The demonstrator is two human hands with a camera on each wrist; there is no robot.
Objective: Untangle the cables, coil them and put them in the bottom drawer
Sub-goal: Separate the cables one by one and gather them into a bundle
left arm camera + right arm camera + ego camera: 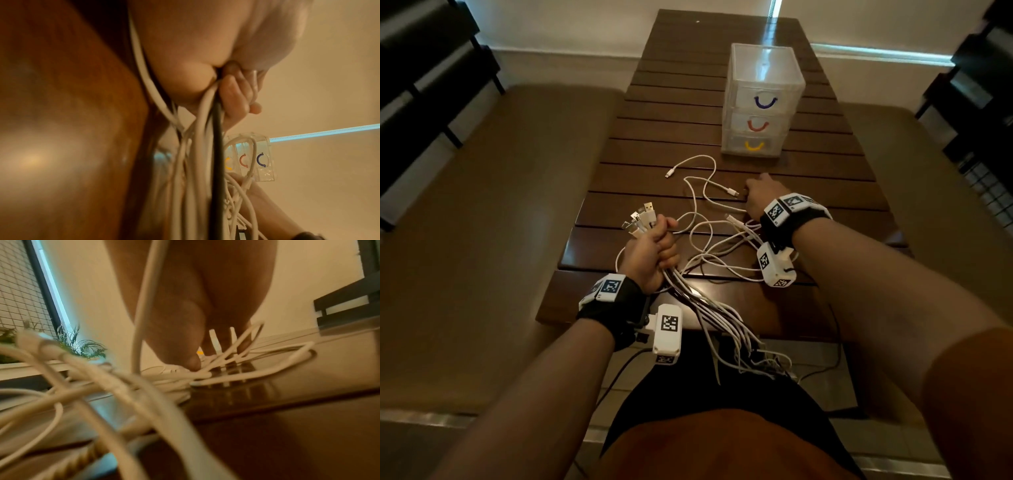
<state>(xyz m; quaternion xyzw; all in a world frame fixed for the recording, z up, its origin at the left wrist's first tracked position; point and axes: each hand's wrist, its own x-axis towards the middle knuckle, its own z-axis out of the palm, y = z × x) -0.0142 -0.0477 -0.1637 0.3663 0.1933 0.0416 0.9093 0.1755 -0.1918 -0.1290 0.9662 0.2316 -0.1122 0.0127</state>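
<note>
My left hand [654,246] grips a thick bundle of white cables [717,320] in a fist near the table's front edge. Their USB plugs [642,217] stick up above the fist, and the long ends hang off the table toward my lap. In the left wrist view the curled fingers [236,95] hold white cables and one dark cable [217,146]. My right hand [762,197] is down on the table among loose tangled white cables [703,205]; its thumb and fingers [193,361] pinch a strand there. The clear three-drawer unit [760,102] stands beyond, all drawers closed, the bottom one with a yellow handle [754,145].
The dark slatted wooden table [671,113] runs away from me, with brown padded benches [500,222] on both sides. Dark shelving [421,68] stands at the far left and right. A black cord [619,373] lies on the floor near my legs. Plants [78,344] sit by a window.
</note>
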